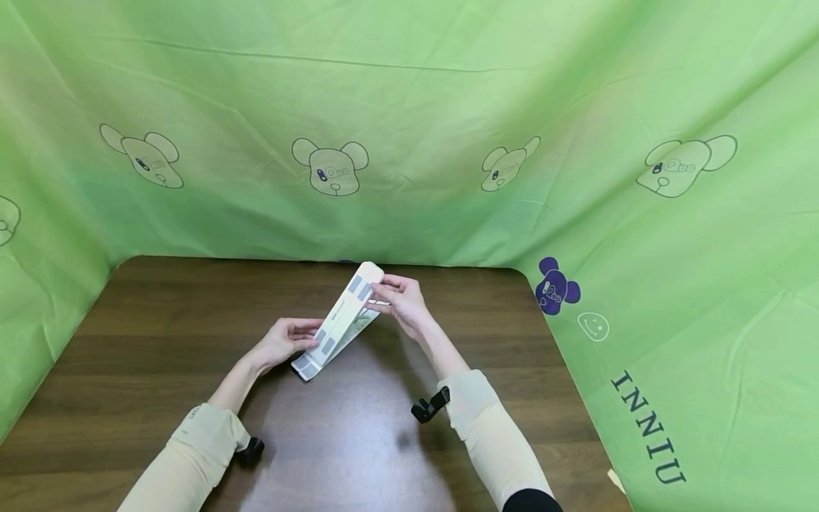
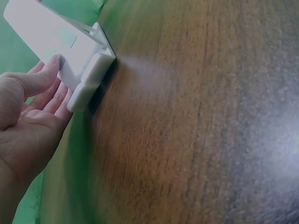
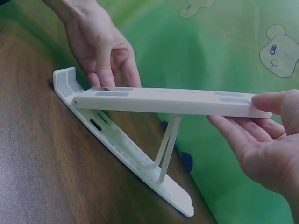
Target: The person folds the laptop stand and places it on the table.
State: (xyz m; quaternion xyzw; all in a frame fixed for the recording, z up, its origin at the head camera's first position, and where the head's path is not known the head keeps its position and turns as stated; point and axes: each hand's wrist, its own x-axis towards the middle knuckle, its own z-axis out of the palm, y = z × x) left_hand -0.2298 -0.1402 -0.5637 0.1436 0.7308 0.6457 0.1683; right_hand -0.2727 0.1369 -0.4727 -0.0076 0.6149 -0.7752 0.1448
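Note:
A white folding laptop stand (image 3: 173,100) with grey pads rests on the wooden table, its upper bar raised at a slant above its base bar (image 3: 126,144). Between the two bars a thin support strut (image 3: 169,144) stands, seen in the right wrist view. My left hand (image 1: 284,341) pinches the lower part of the upper bar near the hinge, thumb on top and fingers along the far side. At the raised end, my right hand (image 1: 403,299) pinches the bar, with its thumb above and fingers underneath. The lipped end (image 2: 88,79) of the stand shows in the left wrist view.
The brown wooden table (image 1: 160,306) extends around the stand. Behind and beside it hangs a green curtain (image 1: 409,213) printed with bear heads. Black straps (image 1: 430,405) hang from the wrists. A small pale piece (image 1: 616,480) lies by the right table edge.

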